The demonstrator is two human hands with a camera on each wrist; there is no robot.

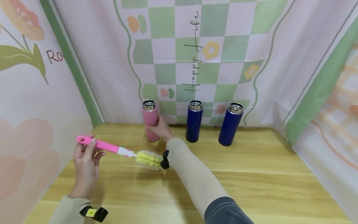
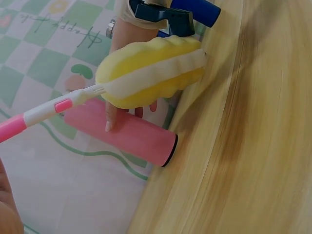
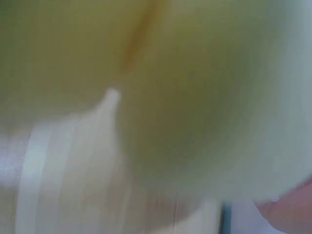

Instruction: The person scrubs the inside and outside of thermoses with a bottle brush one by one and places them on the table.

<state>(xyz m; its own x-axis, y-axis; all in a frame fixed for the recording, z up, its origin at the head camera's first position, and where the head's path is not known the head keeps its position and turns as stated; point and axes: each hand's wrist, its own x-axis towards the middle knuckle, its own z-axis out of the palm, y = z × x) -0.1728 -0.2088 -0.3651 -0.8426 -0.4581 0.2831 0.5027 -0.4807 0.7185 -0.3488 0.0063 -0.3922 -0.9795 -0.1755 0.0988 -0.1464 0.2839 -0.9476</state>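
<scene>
My left hand (image 1: 86, 166) holds a bottle brush by its pink handle (image 1: 107, 146), at the left over the table. The brush's yellow and white sponge head (image 1: 148, 159) points right, close by the right wrist. At the back, my right hand (image 1: 163, 130) grips a pink thermos bottle (image 1: 150, 119) round its side. That bottle is upright and uncapped, its steel threaded mouth showing. In the left wrist view the sponge (image 2: 151, 73) overlaps the right hand and part of the pink bottle (image 2: 141, 139). Blurred sponge (image 3: 195, 97) fills most of the right wrist view.
Two dark blue thermos bottles, a middle one (image 1: 193, 124) and a right one (image 1: 230, 127), stand uncapped to the right of the pink one. A wood-grain table (image 1: 251, 177) lies under everything. Patterned cloth (image 1: 167, 28) hangs behind and along both sides.
</scene>
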